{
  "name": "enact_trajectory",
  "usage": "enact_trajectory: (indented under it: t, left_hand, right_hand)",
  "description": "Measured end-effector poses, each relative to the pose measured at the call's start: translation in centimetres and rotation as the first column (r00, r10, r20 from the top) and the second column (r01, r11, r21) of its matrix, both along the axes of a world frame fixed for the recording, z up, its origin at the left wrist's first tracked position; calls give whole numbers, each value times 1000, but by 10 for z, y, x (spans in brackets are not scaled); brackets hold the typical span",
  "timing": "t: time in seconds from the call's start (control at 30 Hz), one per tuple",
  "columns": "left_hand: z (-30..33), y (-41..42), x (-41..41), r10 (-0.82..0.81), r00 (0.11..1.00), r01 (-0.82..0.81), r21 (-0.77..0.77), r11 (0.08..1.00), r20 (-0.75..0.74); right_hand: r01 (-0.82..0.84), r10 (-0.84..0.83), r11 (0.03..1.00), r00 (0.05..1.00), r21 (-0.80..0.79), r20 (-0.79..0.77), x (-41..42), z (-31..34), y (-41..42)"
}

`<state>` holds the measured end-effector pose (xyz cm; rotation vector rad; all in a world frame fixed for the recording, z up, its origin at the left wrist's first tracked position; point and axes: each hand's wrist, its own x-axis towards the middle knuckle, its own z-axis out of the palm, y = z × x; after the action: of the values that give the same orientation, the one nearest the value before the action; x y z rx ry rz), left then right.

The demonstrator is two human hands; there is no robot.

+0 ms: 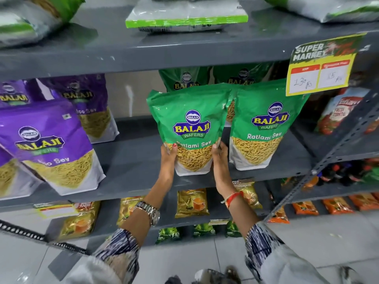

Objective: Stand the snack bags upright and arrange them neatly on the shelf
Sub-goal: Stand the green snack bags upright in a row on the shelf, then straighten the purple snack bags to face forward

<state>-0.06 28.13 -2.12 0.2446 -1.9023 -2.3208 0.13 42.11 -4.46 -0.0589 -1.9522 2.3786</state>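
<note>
A green Ratlami Sev bag (188,121) stands upright at the front of the grey shelf (131,160). My left hand (168,160) grips its lower left edge and my right hand (220,162) grips its lower right edge. A second green Ratlami Sev bag (264,124) stands upright right beside it, touching. Two more green bags (184,78) stand behind them, mostly hidden. At the left, purple Aloo Sev bags (51,144) lean at an angle, with another purple bag (88,103) behind them.
A yellow price tag (320,66) hangs from the upper shelf edge at the right. White and green packs (184,15) lie flat on the upper shelf. Tomato ketchup pouches (340,111) fill the neighbouring rack. Tea packets (191,201) sit on the lower shelf. Bare shelf lies between purple and green bags.
</note>
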Motion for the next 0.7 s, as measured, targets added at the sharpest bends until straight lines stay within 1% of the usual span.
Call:
enact_trajectory:
  t: [0.1, 0.13, 0.2, 0.27, 0.33, 0.37, 0.43, 0.5, 0.57, 0.63, 0.7]
  left_hand:
    - [0, -3, 0, 12, 1000, -12, -14, 1000, 27]
    - [1, -3, 1, 15, 999, -14, -27, 1000, 39]
    - [1, -5, 5, 28, 999, -26, -44, 999, 47]
    - [-2, -11, 12, 56, 998, -54, -72, 996, 26]
    - [-7, -21, 22, 142, 989, -145, -112, 983, -29]
    - [-11, -28, 28, 218, 973, -225, -104, 969, -72]
    - [-18, -46, 43, 408, 897, -419, -31, 908, -168]
    - [-19, -72, 56, 571, 790, -584, 11, 812, -221]
    - [-17, -106, 65, 650, 716, -667, 27, 745, -256]
    - [-17, -144, 73, 698, 660, -731, -27, 682, -278]
    - [-18, -187, 81, 733, 626, -767, -44, 640, -266]
  right_hand:
    - [10, -9, 1000, 1000, 15, -19, 2, 2, 0]
    - [41, -40, 999, 999, 8, -15, 4, 3, -1]
    - [172, -172, 985, 985, 10, -3, 13, 2, -7]
    - [313, -313, 950, 950, 9, 2, 27, -3, -16]
    - [398, -396, 917, 917, 35, -48, 45, -11, -29]
    - [411, -408, 911, 911, 38, -59, 53, -16, -38]
    - [389, -389, 921, 921, -1, -12, 65, -28, -61]
    - [310, -310, 951, 950, 7, 38, 74, -37, -92]
    - [210, -211, 977, 977, 33, 39, 77, -43, -127]
    - [105, -108, 992, 994, 75, 25, 76, -38, -163]
    - [-15, 15, 999, 1000, 42, 21, 70, -26, -199]
